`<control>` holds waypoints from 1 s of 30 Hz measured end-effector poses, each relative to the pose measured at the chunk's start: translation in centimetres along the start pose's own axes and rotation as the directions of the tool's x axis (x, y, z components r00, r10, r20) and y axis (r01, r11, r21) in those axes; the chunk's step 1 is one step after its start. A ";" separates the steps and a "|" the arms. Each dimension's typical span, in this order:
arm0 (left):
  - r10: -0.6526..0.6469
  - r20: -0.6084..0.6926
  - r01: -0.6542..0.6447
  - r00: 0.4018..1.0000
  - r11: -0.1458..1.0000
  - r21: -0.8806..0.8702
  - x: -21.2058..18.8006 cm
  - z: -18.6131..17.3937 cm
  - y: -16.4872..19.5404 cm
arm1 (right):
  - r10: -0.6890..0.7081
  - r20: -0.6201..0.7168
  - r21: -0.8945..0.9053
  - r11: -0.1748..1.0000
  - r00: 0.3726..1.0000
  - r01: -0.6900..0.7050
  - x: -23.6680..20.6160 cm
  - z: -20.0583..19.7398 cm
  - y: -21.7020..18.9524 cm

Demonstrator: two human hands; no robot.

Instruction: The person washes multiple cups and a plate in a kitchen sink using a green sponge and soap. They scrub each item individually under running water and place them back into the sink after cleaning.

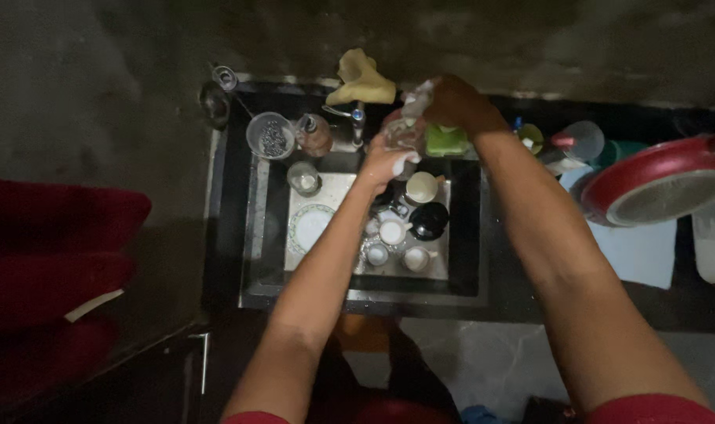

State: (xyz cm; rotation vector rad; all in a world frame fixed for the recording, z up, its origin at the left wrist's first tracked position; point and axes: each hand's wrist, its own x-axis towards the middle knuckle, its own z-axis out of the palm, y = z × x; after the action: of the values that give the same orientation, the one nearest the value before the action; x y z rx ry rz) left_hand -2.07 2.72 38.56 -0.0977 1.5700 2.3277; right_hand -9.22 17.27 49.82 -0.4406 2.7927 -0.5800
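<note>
My left hand [383,162] grips a clear glass [405,132] from below, above the sink [273,235]. My right hand [454,102] is closed at the glass's top, on a pale wet scrubber or foam that I cannot make out clearly. Both hands are over the far side of the basin, near the tap [357,119]. Below them in the basin lie several cups [392,232], a black bowl [430,221], a pale lid [421,187] and a patterned plate [309,224].
A yellow cloth [361,80] hangs over the tap. A clear container [270,135], a brown bottle [317,137] and a glass [303,179] stand at the sink's left. A green sponge [447,141], a red-rimmed pan [662,184] and other items crowd the right counter. Red cushions [55,251] lie at left.
</note>
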 end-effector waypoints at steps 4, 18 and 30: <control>0.087 0.026 -0.090 0.996 0.988 0.125 -0.8 -0.2 0.6 | 0.017 0.032 -0.078 0.997 0.999 -0.014 0.1 0.0 0.5; 0.030 0.127 -0.083 0.991 0.892 0.445 -7.8 -3.8 -0.1 | 0.034 -0.011 0.381 0.924 0.999 -0.028 -8.4 -4.2 1.2; -0.067 0.355 0.134 0.933 0.977 -0.168 -15.1 -7.3 1.7 | -0.332 -0.251 0.402 0.819 0.909 0.410 -20.7 1.6 -6.3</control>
State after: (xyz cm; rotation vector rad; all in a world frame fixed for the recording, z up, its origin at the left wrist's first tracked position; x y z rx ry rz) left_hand 10.74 -7.99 40.86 0.1764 1.1447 2.2572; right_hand 11.88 18.23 54.84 -0.8756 2.6040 -1.3731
